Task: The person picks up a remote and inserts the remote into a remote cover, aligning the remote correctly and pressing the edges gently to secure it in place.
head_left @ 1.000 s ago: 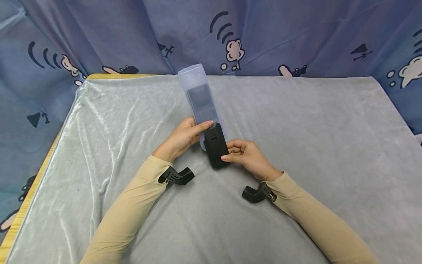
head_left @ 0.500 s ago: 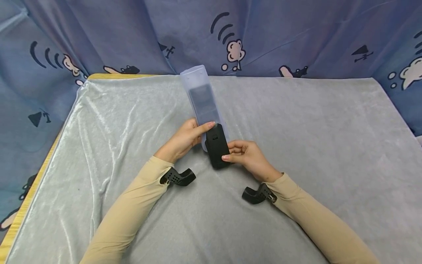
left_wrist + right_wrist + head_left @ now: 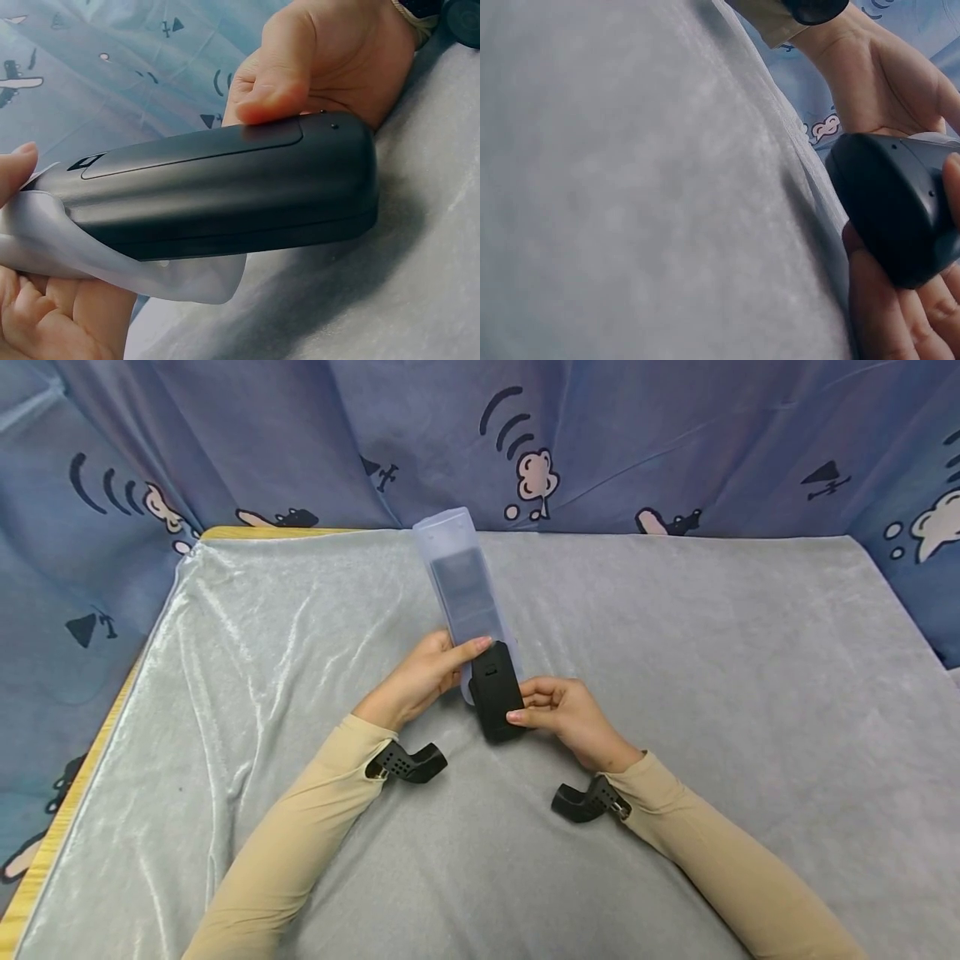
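Observation:
A black remote control [image 3: 497,693], battery-cover side up, sits partly inside a long translucent sleeve [image 3: 444,533]. The covered part shows as a dark shape through the sleeve, while the near end sticks out. My left hand [image 3: 420,681] grips the sleeve's mouth from the left, thumb on the remote's back. From the right, my right hand [image 3: 566,717] pinches the bare near end. In the left wrist view, the sleeve's loose edge [image 3: 191,279] hangs beneath the remote's body [image 3: 225,191]. The right wrist view shows the rounded end [image 3: 881,214] between fingers and thumb.
A grey velvety cloth [image 3: 720,693] covers the table, with creases at the left. Yellow wooden table edge [image 3: 75,777] shows along the left. A blue patterned curtain [image 3: 637,443] hangs behind. Each wrist wears a black camera mount [image 3: 408,762].
Both hands, the remote control and the sleeve have shifted very slightly to the right in the head view. The grips look the same.

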A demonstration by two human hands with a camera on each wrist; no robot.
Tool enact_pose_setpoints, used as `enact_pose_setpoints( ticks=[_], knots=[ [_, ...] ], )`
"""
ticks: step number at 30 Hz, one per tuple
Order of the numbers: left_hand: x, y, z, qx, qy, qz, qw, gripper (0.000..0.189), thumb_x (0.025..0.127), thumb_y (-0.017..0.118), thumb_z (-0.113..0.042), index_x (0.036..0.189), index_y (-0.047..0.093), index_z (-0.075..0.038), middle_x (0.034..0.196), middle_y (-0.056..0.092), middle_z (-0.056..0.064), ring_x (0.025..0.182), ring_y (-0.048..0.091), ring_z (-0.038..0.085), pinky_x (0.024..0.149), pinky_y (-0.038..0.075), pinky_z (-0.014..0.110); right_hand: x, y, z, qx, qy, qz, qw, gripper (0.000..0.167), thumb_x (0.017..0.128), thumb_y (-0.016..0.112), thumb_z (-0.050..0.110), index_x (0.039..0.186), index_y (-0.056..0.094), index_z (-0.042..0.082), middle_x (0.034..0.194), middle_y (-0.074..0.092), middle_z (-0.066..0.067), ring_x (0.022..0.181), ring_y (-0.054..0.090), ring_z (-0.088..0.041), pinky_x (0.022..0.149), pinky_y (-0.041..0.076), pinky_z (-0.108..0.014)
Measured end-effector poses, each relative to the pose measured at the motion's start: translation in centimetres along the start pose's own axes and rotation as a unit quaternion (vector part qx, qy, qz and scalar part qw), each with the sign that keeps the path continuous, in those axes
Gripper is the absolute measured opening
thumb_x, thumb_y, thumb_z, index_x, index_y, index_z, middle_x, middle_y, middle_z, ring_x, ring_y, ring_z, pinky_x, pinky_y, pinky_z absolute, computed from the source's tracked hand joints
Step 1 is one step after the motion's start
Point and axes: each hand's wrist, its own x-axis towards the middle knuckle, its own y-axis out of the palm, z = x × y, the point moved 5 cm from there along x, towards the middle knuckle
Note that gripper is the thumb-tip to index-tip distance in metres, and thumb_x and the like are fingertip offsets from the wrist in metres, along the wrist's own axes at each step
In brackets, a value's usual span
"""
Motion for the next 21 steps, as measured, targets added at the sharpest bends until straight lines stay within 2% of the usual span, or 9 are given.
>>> enact_pose_setpoints(
  ticks=[21],
  knots=[
    [-0.04, 0.20, 0.24, -0.005, -0.004, 0.010, 0.9999, 0.015, 0.098, 0.045, -0.007, 0.106, 0.053, 0.003, 0.086, 0.067, 0.000, 0.082, 0.063, 0.010, 0.071, 0.052, 0.024, -0.01, -0.08, 0.08, 0.009, -0.006, -0.009, 0.9999, 0.028, 0.081, 0.068, -0.004, 0.106, 0.059, -0.014, 0.085, 0.070, -0.004, 0.078, 0.066, -0.017, 0.072, 0.054, -0.029]
  ],
)
